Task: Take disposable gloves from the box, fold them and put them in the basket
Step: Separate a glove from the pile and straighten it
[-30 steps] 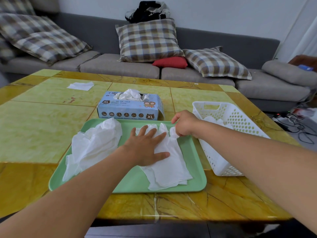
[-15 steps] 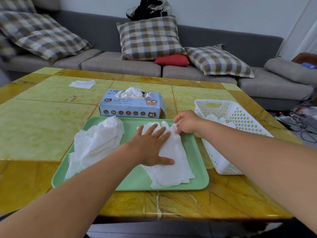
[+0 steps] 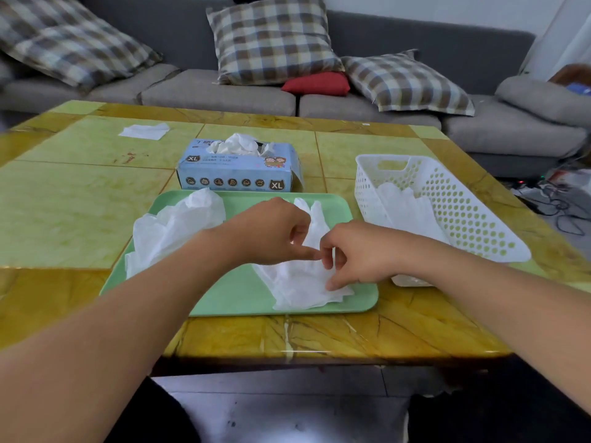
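A white disposable glove (image 3: 300, 282) lies flat on the right half of the green tray (image 3: 236, 298), its fingers pointing away from me. My left hand (image 3: 268, 231) and my right hand (image 3: 355, 254) meet over its middle, fingers curled, each pinching the thin material. A crumpled heap of loose gloves (image 3: 172, 228) fills the tray's left half. The blue glove box (image 3: 240, 167) stands behind the tray with gloves sticking out of its top slot. The white perforated basket (image 3: 460, 212) sits to the right and holds folded gloves (image 3: 406, 206).
A white tissue (image 3: 144, 131) lies at the far left of the yellow-green table (image 3: 64, 199). A grey sofa with plaid cushions (image 3: 275, 39) runs behind the table. Cables lie on the floor at the right (image 3: 556, 203).
My left hand lifted off the flat glove and curled into a pinch. My right hand came back from the glove's fingertips to its middle, meeting the left hand there.
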Motion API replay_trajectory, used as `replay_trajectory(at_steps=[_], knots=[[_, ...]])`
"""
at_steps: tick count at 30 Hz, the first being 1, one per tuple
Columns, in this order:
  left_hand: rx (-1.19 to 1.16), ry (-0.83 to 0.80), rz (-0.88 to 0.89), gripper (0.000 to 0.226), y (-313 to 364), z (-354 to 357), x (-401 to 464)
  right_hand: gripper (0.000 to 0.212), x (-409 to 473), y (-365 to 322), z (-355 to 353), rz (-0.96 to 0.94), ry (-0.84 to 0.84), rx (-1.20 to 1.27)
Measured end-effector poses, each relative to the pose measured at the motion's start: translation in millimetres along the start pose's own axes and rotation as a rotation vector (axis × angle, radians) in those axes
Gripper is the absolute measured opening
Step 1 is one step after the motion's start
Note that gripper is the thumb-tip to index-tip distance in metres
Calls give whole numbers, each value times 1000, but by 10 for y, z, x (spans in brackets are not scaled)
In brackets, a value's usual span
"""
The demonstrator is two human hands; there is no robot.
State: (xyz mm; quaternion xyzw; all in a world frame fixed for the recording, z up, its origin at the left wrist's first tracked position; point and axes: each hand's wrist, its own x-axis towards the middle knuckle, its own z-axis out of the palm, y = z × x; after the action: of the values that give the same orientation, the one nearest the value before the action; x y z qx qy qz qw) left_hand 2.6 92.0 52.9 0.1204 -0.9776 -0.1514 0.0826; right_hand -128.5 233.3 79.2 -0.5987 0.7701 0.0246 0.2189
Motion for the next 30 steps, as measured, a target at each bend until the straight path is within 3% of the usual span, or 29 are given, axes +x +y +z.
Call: replay_trajectory(at_steps=[4, 10, 13, 19, 25, 30], knots=[[-17, -266, 19, 42, 164, 50, -193, 34, -35, 91, 145, -60, 22, 37], [-33, -382, 22, 28, 177, 125, -322, 18, -67, 158, 238, -148, 53, -15], [-66, -394, -19, 30, 169, 133, -396, 3, -60, 139, 273, -176, 89, -23], [-27, -356, -50, 37, 217, 133, -486, 7, -84, 102, 255, -175, 106, 22], [47, -346, -29, 23, 169, 133, -532, 6, -47, 103, 292, -208, 42, 106], [67, -334, -25, 24, 140, 54, -584, 21, -66, 142, 301, -238, 49, 86]])
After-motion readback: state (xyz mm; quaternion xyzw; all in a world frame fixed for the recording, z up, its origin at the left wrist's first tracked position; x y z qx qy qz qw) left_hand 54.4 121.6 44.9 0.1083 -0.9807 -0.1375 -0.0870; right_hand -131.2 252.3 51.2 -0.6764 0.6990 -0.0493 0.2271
